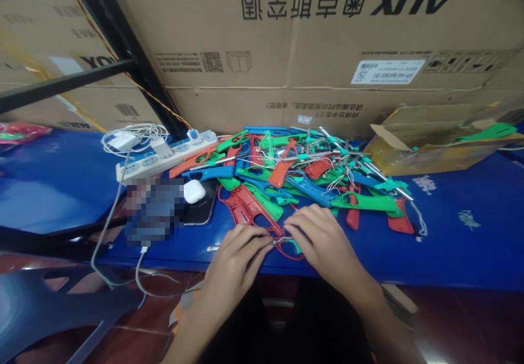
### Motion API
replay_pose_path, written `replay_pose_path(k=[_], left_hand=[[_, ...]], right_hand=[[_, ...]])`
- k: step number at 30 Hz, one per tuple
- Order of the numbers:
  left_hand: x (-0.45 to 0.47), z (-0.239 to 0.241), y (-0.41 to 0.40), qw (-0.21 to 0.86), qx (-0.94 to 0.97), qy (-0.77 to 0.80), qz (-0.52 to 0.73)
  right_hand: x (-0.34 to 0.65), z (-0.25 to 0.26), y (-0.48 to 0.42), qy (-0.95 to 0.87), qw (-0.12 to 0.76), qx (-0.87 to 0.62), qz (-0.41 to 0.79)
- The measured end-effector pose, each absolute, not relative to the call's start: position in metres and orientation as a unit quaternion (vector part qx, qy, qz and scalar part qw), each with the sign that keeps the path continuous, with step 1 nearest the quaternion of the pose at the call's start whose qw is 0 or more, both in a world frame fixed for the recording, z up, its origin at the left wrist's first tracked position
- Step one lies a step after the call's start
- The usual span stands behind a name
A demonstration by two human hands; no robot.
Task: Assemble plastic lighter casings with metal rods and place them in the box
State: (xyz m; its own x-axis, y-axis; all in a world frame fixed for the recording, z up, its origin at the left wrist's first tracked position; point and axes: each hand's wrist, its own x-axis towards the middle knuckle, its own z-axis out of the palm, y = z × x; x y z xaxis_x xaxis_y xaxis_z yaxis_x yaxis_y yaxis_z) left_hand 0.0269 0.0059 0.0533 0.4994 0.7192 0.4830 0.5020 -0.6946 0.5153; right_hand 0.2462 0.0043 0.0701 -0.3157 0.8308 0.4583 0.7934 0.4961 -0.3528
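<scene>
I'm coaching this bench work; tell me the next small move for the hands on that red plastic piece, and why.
Probably press the small metal part into the red piece. The left hand and right hand pinch together at its near end at the table edge, so the fit looks unfinished. Exact seating is too small to tell.

Bench (450,244) runs left to right; stacked cartons (327,42) stand behind it. Pile of plastic handle parts (311,173) lies mid-bench, just before the cartons. Power strip (164,156) lies left of the pile, coiled cable (131,137) at its left end. Earbud case (194,191) rests on a phone (202,208), before the strip. Open box (429,140) sits right of the pile. Left hand (237,260) and right hand (323,241) meet at the near edge, on one handle part (254,211) before the pile.
</scene>
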Motion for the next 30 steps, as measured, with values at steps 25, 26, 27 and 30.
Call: replay_pose_path(k=[25, 26, 27, 30], left_hand=[[0.033, 0.061, 0.002, 0.093, 0.887, 0.342, 0.296], [0.035, 0.063, 0.002, 0.083, 0.891, 0.338, 0.292], [0.037, 0.063, 0.003, 0.074, 0.894, 0.336, 0.287], [0.040, 0.062, 0.007, 0.055, 0.898, 0.332, 0.282]], right_hand=[[0.269, 0.044, -0.050, -0.762, 0.333, -0.555, 0.010], [0.269, 0.042, -0.051, -0.767, 0.322, -0.555, 0.006], [0.269, 0.041, -0.051, -0.770, 0.313, -0.556, 0.003], [0.266, 0.040, -0.048, -0.780, 0.293, -0.553, -0.012]])
